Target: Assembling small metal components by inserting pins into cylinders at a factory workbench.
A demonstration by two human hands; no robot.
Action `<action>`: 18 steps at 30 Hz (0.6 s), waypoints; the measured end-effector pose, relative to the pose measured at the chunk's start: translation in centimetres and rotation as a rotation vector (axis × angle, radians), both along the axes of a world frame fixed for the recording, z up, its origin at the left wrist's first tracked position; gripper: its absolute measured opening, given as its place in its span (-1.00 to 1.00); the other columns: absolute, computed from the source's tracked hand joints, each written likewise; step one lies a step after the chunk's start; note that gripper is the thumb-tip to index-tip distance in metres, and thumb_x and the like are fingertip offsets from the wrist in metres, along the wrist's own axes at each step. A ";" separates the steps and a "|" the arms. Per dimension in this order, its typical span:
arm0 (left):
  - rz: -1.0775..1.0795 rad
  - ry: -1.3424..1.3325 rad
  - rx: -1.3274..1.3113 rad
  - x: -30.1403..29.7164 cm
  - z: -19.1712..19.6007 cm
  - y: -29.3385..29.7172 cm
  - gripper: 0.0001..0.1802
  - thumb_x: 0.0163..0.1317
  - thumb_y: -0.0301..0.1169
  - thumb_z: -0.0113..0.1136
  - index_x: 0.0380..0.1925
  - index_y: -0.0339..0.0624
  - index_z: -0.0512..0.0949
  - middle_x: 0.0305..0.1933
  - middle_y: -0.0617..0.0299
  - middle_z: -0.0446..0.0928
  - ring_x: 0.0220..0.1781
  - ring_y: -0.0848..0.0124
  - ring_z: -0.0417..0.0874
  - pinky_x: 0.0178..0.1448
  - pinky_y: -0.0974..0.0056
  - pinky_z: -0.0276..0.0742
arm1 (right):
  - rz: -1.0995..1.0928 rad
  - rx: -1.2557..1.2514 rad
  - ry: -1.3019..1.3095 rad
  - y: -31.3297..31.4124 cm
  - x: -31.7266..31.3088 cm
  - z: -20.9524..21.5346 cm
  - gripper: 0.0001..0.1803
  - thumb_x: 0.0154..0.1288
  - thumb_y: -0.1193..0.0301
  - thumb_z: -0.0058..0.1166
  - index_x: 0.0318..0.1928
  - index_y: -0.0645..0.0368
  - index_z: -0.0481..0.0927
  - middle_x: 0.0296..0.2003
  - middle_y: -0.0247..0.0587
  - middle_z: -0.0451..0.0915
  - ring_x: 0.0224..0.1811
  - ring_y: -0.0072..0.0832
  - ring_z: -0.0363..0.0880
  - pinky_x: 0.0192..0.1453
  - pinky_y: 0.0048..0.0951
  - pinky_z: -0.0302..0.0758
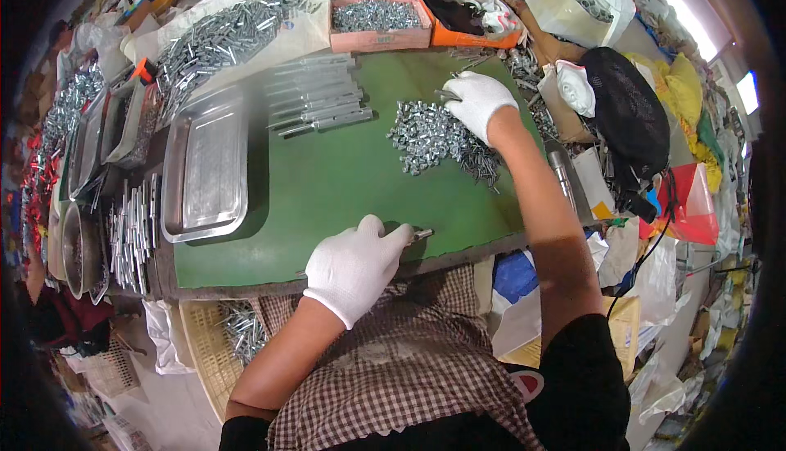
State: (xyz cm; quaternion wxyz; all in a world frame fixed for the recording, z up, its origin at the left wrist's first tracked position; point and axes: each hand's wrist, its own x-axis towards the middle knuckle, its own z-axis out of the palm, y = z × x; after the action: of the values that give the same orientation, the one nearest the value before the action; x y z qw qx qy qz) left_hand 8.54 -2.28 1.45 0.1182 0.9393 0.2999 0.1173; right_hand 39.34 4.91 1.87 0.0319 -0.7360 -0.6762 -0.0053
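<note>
My left hand point(356, 267), in a white glove, is closed around a slim metal rod near the front edge of the green work mat point(344, 197). The rod's tip point(422, 236) pokes out past the thumb side; the glove hides most of its length. My right hand point(481, 103), also gloved, is at the far right of the mat with its fingers drawn together. A bit of grey metal shows at its fingertips, too small to name. Just below lie a heap of small shiny metal nuts point(422, 136) and a pile of thin dark screws point(481, 163).
Several metal rods point(327, 114) lie in a row on the mat's far side. To their left stands a steel tray point(205, 177). Behind are a pink box of small metal parts point(378, 25), an orange box point(471, 21) and a rod heap point(217, 42). A black bag point(626, 111) sits at right.
</note>
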 end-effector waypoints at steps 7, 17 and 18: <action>0.014 0.036 0.002 0.0 0.0 0.0 -0.82 0.27 -0.29 0.23 -0.12 0.20 0.62 -0.37 0.19 0.50 -0.47 0.14 0.64 -0.43 0.05 0.56 | -0.025 -0.312 -0.144 2.3 -2.0 1.3 -0.72 0.27 0.37 0.12 -0.11 0.30 0.68 -0.08 0.14 0.69 0.04 -0.02 0.68 0.18 -0.10 0.59; 0.032 -0.002 -0.037 -0.2 -0.1 -0.3 -0.80 0.28 -0.26 0.21 -0.10 0.15 0.63 -0.35 0.16 0.51 -0.46 0.11 0.64 -0.40 0.04 0.58 | 0.208 0.000 0.644 -11.3 -8.8 0.5 -0.74 0.36 0.26 0.06 -0.09 0.15 0.63 -0.17 0.04 0.67 -0.06 0.00 0.64 0.07 -0.08 0.55; 0.032 -0.003 -0.039 -0.2 0.0 -0.3 -0.80 0.28 -0.26 0.21 -0.10 0.15 0.63 -0.35 0.16 0.51 -0.46 0.11 0.64 -0.40 0.04 0.58 | 0.178 -0.015 0.733 -12.6 -9.7 -0.1 -0.77 0.34 0.30 0.10 -0.10 0.16 0.62 -0.17 0.00 0.65 -0.07 0.00 0.63 0.05 -0.09 0.54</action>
State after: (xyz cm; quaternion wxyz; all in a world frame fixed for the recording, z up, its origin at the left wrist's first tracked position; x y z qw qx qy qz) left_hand 8.36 -2.59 1.46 0.1350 0.9318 0.3167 0.1149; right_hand 29.61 -7.69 1.79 0.2668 -0.6275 -0.6813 0.2662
